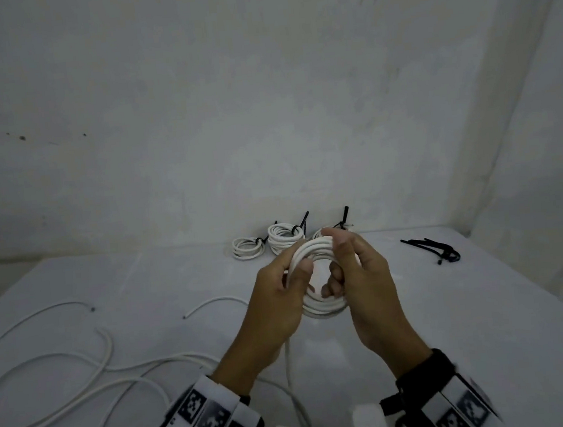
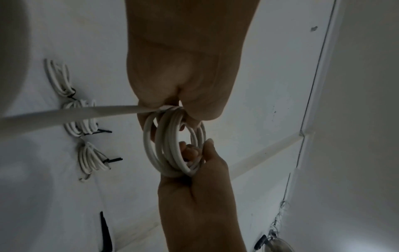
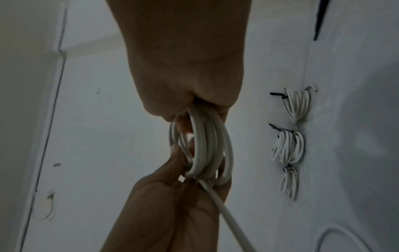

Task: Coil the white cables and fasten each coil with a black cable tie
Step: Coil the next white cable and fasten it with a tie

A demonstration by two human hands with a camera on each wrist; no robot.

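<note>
Marker-printed wrist bands (image 1: 210, 414) sit at the bottom of the head view, and above them both hands meet over the table (image 1: 489, 313). The left hand (image 1: 275, 303) grips the left side of a white cable coil (image 1: 320, 307), thumb across its front; the right hand (image 1: 366, 284) pinches the coil's top and right side with curled fingers. The coil is held upright, clear of the table. Loose white cable (image 1: 64, 365) sprawls to the left, three tied coils (image 1: 281, 239) lie by the wall, and spare black cable ties (image 1: 438, 250) lie to the right.

From the left wrist, the left hand (image 2: 183, 68) clasps the coil (image 2: 170, 146) at its top, a straight run of cable (image 2: 75, 114) leaving leftward; the right hand (image 2: 198, 187) holds the bottom, fingertips through the ring.

From the right wrist, the right hand (image 3: 187, 68) clamps the coil (image 3: 207, 145) at its top while the left hand (image 3: 170, 204) holds it below, the cable tail (image 3: 224, 213) trailing across the palm.
</note>
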